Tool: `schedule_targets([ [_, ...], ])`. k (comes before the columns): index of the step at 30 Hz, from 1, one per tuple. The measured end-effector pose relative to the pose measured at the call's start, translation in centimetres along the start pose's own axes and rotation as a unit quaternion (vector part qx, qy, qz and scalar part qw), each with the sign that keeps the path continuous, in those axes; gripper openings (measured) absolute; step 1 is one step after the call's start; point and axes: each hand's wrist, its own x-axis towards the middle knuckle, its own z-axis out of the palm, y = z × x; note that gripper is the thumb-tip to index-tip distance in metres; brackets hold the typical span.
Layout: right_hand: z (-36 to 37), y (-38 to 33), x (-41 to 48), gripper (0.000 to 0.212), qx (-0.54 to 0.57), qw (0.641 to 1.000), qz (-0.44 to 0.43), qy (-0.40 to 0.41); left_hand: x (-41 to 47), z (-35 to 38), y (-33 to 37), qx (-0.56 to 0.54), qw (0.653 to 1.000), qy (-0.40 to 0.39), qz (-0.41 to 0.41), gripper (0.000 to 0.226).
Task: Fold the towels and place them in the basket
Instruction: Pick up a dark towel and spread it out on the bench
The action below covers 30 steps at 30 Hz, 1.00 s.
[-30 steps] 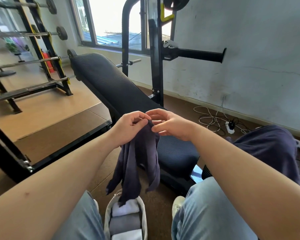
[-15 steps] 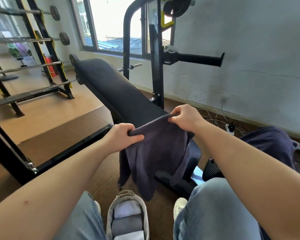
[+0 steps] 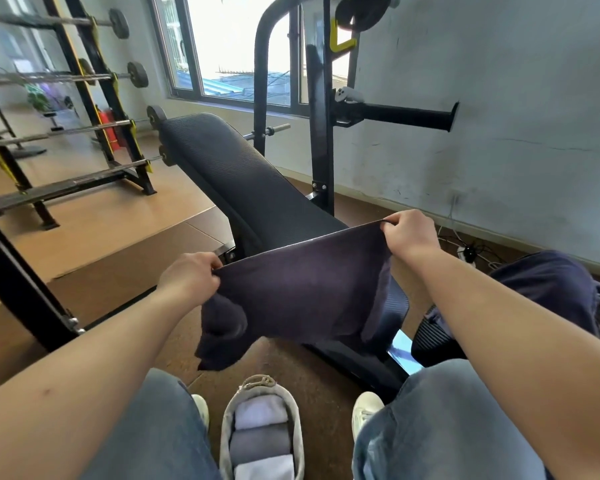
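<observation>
With left hand (image 3: 191,277) and right hand (image 3: 409,233), pinching a towel's (image 3: 302,289) top corners over the bench (image 3: 243,181). In the basket (image 3: 226,431) below: folded towels (image 3: 260,445), white, grey, white. Towel dark, pulled flat.

The basket (image 3: 257,384) runs off the bottom edge — the towel (image 3: 302,289) half-hides the bench seat (image 3: 397,306).

No writing, label, brand mark, number or sign can be read anywhere in the head view.
</observation>
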Motion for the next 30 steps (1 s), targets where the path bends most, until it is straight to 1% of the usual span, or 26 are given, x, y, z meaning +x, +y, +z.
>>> schedule_targets([
  [3, -0.2, 0.4, 0.5, 0.027, 0.005, 0.999, 0.034, 0.02, 0.2, 0.1, -1.6, 0.009, 0.998, 0.008, -0.066, 0.018],
  [7, -0.3, 1.2, 1.0, 0.037, 0.03, 0.994, 0.101, 0.006, 0.4, 0.3, -2.3, 0.01, 0.992, 0.008, -0.125, 0.02],
  [10, 0.1, 1.6, 1.4, 0.038, 0.026, 0.994, 0.103, 0.03, 0.9, 0.5, -2.1, -0.004, 0.987, 0.008, -0.162, 0.024],
  [12, 0.2, 1.7, 1.4, 0.033, 0.018, 0.993, 0.103, 0.051, 1.3, 0.7, -2.0, -0.038, 0.982, 0.016, -0.185, 0.026],
  [14, 0.2, 2.0, 1.4, 0.026, 0.029, 0.992, 0.114, 0.048, 1.9, 0.9, -2.2, -0.107, 0.972, 0.045, -0.203, 0.024],
  [17, 0.0, 2.4, 1.3, 0.016, 0.03, 0.992, 0.116, 0.048, 2.4, 0.6, -2.2, -0.191, 0.954, 0.087, -0.216, 0.031],
  [19, -0.1, 2.6, 1.4, 0.012, 0.024, 0.992, 0.111, 0.049, 2.7, 0.3, -2.0, -0.245, 0.938, 0.115, -0.217, 0.031],
  [23, -0.4, 2.8, 1.1, 0.009, 0.021, 0.993, 0.106, 0.044, 3.1, -0.9, -0.6, -0.364, 0.879, 0.188, -0.245, 0.028],
  [24, -0.5, 2.9, 0.9, 0.01, 0.016, 0.993, 0.105, 0.041, 3.3, -1.3, -0.2, -0.377, 0.869, 0.201, -0.251, 0.029],
  [26, -0.7, 3.0, 0.4, 0.016, 0.012, 0.993, 0.109, 0.033, 3.2, -2.6, 1.0, -0.383, 0.859, 0.223, -0.255, 0.03],
  [30, -1.1, 3.1, -0.3, 0.023, 0.009, 0.992, 0.124, 0.021, 2.9, -4.3, 2.2, -0.367, 0.86, 0.27, -0.23, 0.026],
])
